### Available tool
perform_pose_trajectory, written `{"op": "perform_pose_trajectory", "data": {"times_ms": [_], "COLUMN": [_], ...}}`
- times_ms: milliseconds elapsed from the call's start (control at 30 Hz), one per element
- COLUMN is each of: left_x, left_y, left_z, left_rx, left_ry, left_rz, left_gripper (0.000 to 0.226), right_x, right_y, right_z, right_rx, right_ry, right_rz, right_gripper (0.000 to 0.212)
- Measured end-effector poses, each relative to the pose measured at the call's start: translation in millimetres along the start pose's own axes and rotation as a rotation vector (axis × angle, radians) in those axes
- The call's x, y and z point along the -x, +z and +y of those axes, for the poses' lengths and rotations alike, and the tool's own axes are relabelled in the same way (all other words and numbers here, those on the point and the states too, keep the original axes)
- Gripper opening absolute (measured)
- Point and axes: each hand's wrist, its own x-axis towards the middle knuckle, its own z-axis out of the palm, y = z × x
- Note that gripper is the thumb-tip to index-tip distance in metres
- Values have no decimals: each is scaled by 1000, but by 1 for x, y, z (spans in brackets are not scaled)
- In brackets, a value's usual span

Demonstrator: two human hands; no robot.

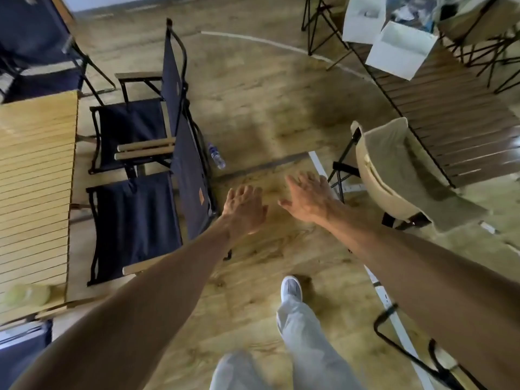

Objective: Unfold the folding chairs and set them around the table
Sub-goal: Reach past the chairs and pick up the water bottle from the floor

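A light wooden slat table (33, 178) fills the left edge. Two unfolded dark navy folding chairs stand side by side along its right side: the nearer chair (138, 226) and the farther chair (132, 130), both with wooden armrests. A third navy chair (33, 52) stands at the table's far end. My left hand (243, 211) hovers open over the floor just right of the nearer chair's back, holding nothing. Further right, my right hand (308, 198) is open too, fingers spread, apart from every chair.
A beige chair (394, 175) stands at the right beside a dark slat table (450, 122) that carries white boxes (399, 49). A plastic water bottle (216, 156) lies on the wooden floor behind the navy chairs. A black chair frame (416, 358) sits at bottom right. My shoe (291, 288) steps forward.
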Motion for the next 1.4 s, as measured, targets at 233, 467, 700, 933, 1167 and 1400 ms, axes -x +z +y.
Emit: {"op": "perform_pose_trajectory", "data": {"times_ms": [233, 467, 700, 933, 1167, 1400], "left_x": [-150, -294, -446, -558, -684, -792], "left_y": [-67, -88, -93, -86, -9, 154], "left_z": [-24, -75, -142, -199, -259, -326], "left_rx": [124, 384, 749, 815, 823, 839], "left_ry": [-186, -360, -653, -841, -1013, -1116], "left_rz": [-32, -50, -82, -154, -208, -260], "left_gripper": [59, 52, 61, 57, 63, 81], "right_x": [-168, -347, -524, -677, -833, -962], "right_y": [-71, -111, -111, -86, 2, 172], "right_z": [45, 45, 46, 43, 33, -12], "right_rx": [4, 42, -63, -201, -299, -399], "right_ry": [-92, -202, -282, -347, -405, -451], "right_rz": [-50, -126, -163, -339, -439, -576], "right_gripper": [78, 72, 57, 58, 40, 29]}}
